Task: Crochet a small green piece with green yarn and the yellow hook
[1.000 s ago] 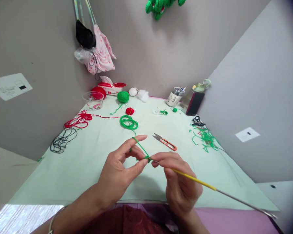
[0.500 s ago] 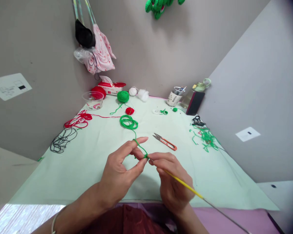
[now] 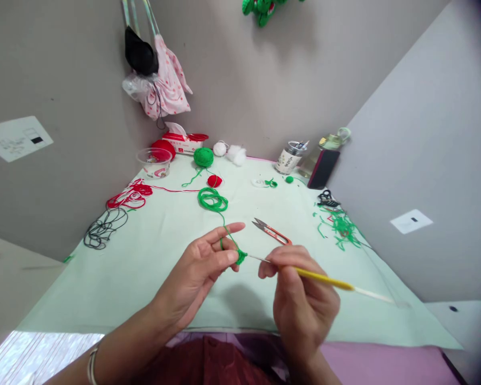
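Grey walls [image 3: 224, 80] are standing behind a pale green tablecloth [image 3: 176, 315], and from my distant post I am viewing two bare hands above it. With its thumb and fingers together, the left hand [image 3: 196, 266] is clamping a small green crocheted piece [image 3: 241, 258], which is poking out just past the thumb tip, on the side facing the right hand [image 3: 304, 291]. That right hand is gripping the yellow handle of a crochet hook [image 3: 328, 278], fingers wrapped around it; the thin metal shaft is pointing at the piece, though I cannot tell whether its tip is sitting inside a stitch. I am seeing a green strand [image 3: 231, 237] running from the piece past the left forefinger to a loose green coil [image 3: 212, 199] beyond that hand. Orange-handled snips [image 3: 271, 231] are lying just beyond the right hand's fingers. Farther beyond the left hand, a red ball [image 3: 214, 181] and a green ball [image 3: 203, 157] are resting. Off to its left I am noticing a dark cord tangle [image 3: 104, 230]; well to the right hand's right, green scraps [image 3: 342, 227] are lying heaped.
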`<action>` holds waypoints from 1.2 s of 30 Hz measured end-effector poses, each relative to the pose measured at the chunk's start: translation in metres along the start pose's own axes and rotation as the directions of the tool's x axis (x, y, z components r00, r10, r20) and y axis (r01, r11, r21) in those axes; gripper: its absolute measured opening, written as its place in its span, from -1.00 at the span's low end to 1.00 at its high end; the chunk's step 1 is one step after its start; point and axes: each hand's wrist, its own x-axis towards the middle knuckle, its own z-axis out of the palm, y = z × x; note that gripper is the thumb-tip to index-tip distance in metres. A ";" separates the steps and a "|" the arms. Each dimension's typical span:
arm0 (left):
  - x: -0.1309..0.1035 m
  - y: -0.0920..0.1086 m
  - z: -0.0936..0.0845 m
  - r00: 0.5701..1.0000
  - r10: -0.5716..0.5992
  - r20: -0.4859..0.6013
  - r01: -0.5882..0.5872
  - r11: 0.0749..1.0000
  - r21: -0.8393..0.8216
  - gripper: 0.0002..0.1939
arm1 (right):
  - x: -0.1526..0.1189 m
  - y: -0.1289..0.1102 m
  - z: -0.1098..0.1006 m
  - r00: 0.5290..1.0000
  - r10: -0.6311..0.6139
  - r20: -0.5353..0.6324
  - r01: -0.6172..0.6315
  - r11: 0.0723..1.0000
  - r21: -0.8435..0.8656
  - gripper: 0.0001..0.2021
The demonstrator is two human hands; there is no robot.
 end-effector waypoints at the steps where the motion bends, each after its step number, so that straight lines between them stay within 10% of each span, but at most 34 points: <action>1: 0.000 0.000 -0.001 1.000 0.023 0.003 -0.023 0.999 0.022 -0.52 | 0.003 -0.001 0.002 0.997 0.071 0.010 -0.072 0.994 0.085 -0.80; 8: -0.001 -0.012 0.000 0.988 0.154 -0.031 -0.148 0.979 0.138 -0.52 | -0.003 0.002 0.008 0.996 0.020 0.081 -0.018 1.000 -0.024 -0.73; 13: 0.003 -0.015 0.001 0.998 -0.066 0.003 0.066 0.993 -0.101 -0.53 | -0.008 0.008 -0.001 0.966 -0.214 0.145 0.250 0.918 -0.309 -0.62; 19: 0.007 -0.010 -0.001 0.999 -0.033 -0.002 0.032 0.995 -0.090 -0.66 | 0.006 0.004 0.000 0.982 0.187 0.040 -0.191 0.967 0.170 -0.80; 36: -0.002 -0.009 -0.008 0.996 0.093 0.004 -0.091 0.976 0.198 -0.69 | 0.004 0.000 -0.004 0.960 0.240 0.142 -0.270 0.923 0.272 -0.80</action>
